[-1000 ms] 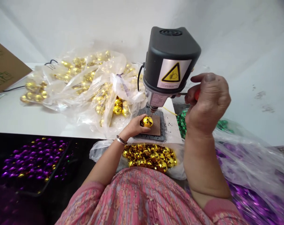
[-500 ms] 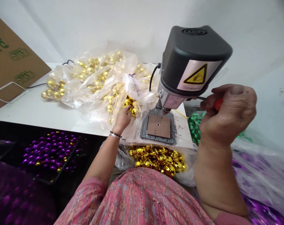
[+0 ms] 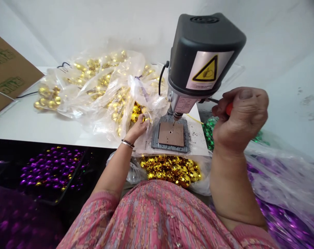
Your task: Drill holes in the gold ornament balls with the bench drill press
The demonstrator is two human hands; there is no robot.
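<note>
My right hand is wrapped round the red knob on the lever of a black bench drill. Under the drill bit lies a brown board with a small hole, on the grey base plate. Left of the base, my left hand is at the mouth of a clear plastic bag, its fingers closed at some shiny gold balls. Which ball it grips, if any, is too small to tell.
A bag of gold faceted balls sits at the front table edge. Purple balls fill a dark bin at lower left. A cardboard box stands at left. Green balls and bagged purple ones lie at right.
The view has shifted, so the drill and table appear farther left and higher. My left hand has drawn slightly toward the drill base. My right hand remains on the knob.
</note>
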